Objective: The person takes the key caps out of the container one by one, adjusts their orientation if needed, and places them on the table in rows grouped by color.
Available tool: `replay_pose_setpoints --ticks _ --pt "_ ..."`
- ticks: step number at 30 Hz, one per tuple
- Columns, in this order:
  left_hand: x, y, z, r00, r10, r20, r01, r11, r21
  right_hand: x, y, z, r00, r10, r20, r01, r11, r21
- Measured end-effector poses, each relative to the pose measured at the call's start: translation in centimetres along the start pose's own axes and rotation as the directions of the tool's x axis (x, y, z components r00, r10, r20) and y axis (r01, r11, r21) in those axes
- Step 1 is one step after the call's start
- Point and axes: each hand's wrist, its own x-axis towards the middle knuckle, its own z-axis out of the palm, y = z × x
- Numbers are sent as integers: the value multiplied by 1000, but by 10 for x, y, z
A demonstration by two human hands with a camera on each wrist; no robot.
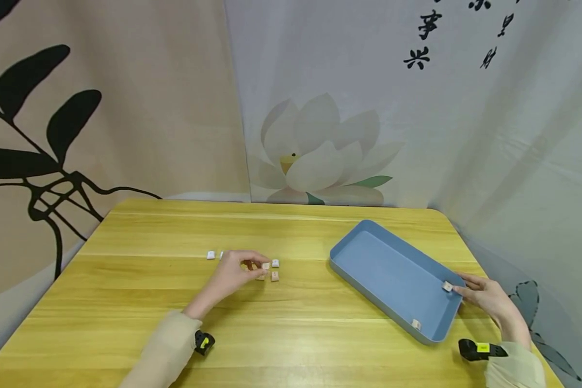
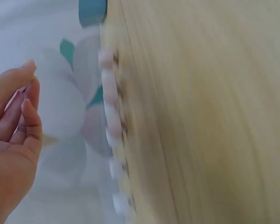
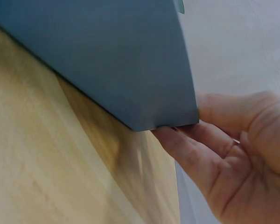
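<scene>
Between the thumb and fingertips of my left hand (image 1: 242, 267) I pinch a small pale keycap (image 1: 265, 265), just above the table. The left wrist view does not show that keycap clearly. Close by lie a white keycap (image 1: 275, 263) and a beige keycap (image 1: 275, 276), and another sits partly behind my thumb. My right hand (image 1: 487, 296) grips the near right end of a blue tray (image 1: 383, 307). In the right wrist view, fingers (image 3: 191, 154) lie under the tray's edge. Inside the tray are two keycaps, one (image 1: 447, 286) near my right fingertips, the other (image 1: 416, 324) at the near wall.
Further left on the wooden table (image 1: 126, 302) lies a white keycap (image 1: 210, 255), with another beside it partly hidden by my left hand. A row of blurred keycaps (image 2: 113, 119) shows in the left wrist view. Printed curtains (image 1: 174, 108) hang behind the table.
</scene>
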Motion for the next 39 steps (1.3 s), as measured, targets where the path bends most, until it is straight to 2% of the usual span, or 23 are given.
replay_pose_setpoints --ticks 5,9,15,23,26,39 --pt "-9 -19 -23 998 -55 -27 57 995 78 0 0 -1 1000 13 5 -13 1000 -6" --pt "-14 -32 -33 995 -100 -18 102 988 117 -1 -1 -2 1000 13 7 -13 1000 -5" --pt "-13 -38 -37 978 -208 6 205 966 155 -1 -1 -2 1000 12 5 -12 1000 -6" --pt "-6 -40 -34 939 -341 33 325 918 227 0 0 -2 1000 3 3 -3 1000 -8" --pt "-4 -41 -33 932 -361 36 343 908 239 0 0 -1 1000 1 3 -1 1000 -7" --pt "-3 -40 -34 928 -370 49 346 902 258 0 0 -1 1000 -7 4 7 1000 0"
